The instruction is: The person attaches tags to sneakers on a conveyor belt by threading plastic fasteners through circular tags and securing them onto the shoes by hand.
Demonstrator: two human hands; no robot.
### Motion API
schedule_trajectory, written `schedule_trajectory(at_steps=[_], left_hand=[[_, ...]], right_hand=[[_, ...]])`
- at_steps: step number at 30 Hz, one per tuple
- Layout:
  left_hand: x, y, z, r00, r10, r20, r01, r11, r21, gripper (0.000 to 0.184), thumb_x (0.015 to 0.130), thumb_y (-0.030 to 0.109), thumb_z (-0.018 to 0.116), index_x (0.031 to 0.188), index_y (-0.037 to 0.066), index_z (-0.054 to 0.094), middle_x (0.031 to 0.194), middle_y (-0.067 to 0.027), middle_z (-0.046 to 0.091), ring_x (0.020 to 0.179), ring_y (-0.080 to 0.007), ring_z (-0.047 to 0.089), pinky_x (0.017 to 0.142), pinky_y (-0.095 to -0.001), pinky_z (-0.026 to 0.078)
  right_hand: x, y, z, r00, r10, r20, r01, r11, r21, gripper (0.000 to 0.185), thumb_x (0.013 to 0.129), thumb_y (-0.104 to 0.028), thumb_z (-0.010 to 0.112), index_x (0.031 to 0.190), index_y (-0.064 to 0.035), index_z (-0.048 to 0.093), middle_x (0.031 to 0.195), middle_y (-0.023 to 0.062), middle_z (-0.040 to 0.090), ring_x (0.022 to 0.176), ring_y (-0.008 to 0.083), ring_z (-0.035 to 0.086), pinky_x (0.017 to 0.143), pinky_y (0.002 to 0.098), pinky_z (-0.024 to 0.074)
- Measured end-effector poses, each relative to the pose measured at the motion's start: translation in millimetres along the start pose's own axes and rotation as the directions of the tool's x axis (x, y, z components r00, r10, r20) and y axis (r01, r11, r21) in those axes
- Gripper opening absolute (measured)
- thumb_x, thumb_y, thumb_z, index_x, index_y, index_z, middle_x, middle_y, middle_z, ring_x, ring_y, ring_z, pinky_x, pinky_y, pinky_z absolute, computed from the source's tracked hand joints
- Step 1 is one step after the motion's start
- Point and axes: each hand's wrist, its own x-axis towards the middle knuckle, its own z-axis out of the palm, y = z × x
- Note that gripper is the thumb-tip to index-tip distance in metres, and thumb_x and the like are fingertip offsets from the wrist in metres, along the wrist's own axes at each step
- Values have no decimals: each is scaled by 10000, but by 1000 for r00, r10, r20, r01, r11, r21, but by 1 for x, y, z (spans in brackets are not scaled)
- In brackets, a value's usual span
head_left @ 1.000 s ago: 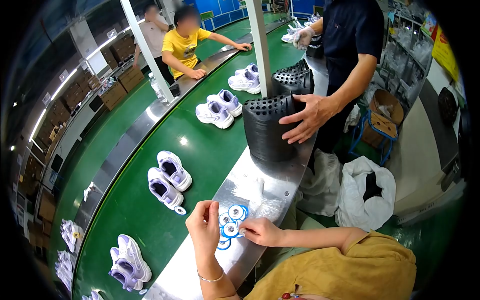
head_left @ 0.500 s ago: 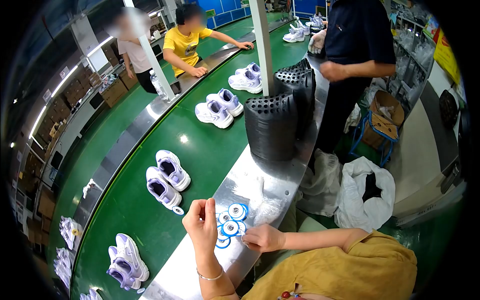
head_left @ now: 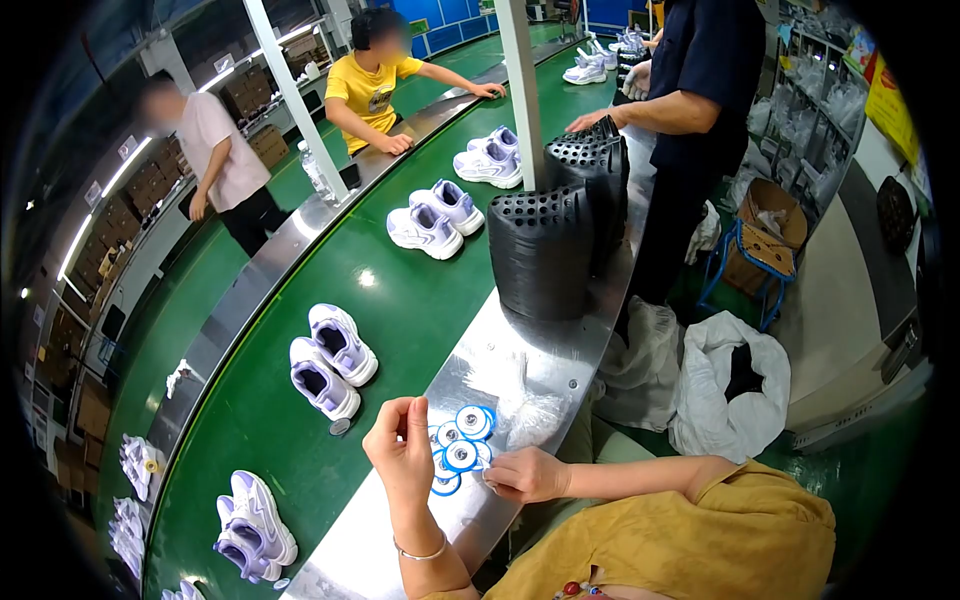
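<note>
My left hand [head_left: 400, 450] is raised over the metal ledge, its thumb and fingers pressed together in a pinch. Whatever they hold, if anything, is too small to name. Beside it on the ledge lie several round white discs with blue rims [head_left: 461, 455], partly overlapping. My right hand [head_left: 527, 475] is closed at the right edge of these discs, with a small pale bit at its fingertips that I cannot make out. A pair of white and purple sneakers [head_left: 334, 362] stands on the green belt ahead of my left hand, with a small round disc [head_left: 340, 427] by its heel.
More sneaker pairs [head_left: 256, 525] stand along the green belt [head_left: 270, 410]. Clear plastic wrap [head_left: 530, 410] and tall black perforated holders [head_left: 542, 250] occupy the ledge. A person in dark clothes [head_left: 705, 90] stands beyond, and one in yellow [head_left: 365, 95] across the belt. A white sack [head_left: 730, 390] sits at right.
The sneakers have shifted slightly, and the small disc by the nearest pair now lies further left. The dark-clothed person's hand reached toward the black holders. A person in the background walked left. My hands barely moved.
</note>
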Motion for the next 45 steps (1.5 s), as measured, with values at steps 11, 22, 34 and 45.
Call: schedule_trajectory(at_steps=[11, 22, 34, 45], left_hand=[[2, -2, 2, 1000, 3, -17, -3, 1000, -22, 238, 865, 131, 608, 691, -13, 534, 525, 23, 419, 487, -46, 331, 435, -209, 250], [2, -6, 4, 998, 41, -41, -43, 998, -45, 272, 863, 124, 610, 645, -2, 508, 511, 25, 401, 480, -44, 307, 428, -216, 226], [4, -3, 7, 998, 64, -25, -64, 998, -21, 196, 825, 106, 655, 698, -16, 569, 527, 12, 470, 486, -44, 384, 445, -186, 302], [5, 0, 7, 998, 53, -17, -53, 998, -22, 204, 829, 115, 652, 701, -20, 571, 536, 8, 477, 492, -48, 389, 450, -187, 305]], right_hand=[[-1, 4, -2, 1000, 12, 1, -12, 1000, 12, 175, 716, -48, 610, 875, -36, 539, 710, 74, 515, 643, 231, 573, 541, 325, 472], [0, 5, -3, 999, 20, -28, -20, 1000, 23, 179, 712, -38, 617, 868, -28, 528, 702, 80, 515, 635, 238, 570, 540, 330, 467], [0, 7, -2, 1000, 27, -15, -27, 999, 20, 165, 723, -41, 609, 861, -33, 518, 703, 81, 500, 631, 239, 562, 540, 335, 460], [0, 10, -2, 1000, 22, -21, -21, 999, 30, 165, 726, -48, 603, 859, -35, 508, 699, 78, 491, 628, 239, 556, 539, 336, 459]])
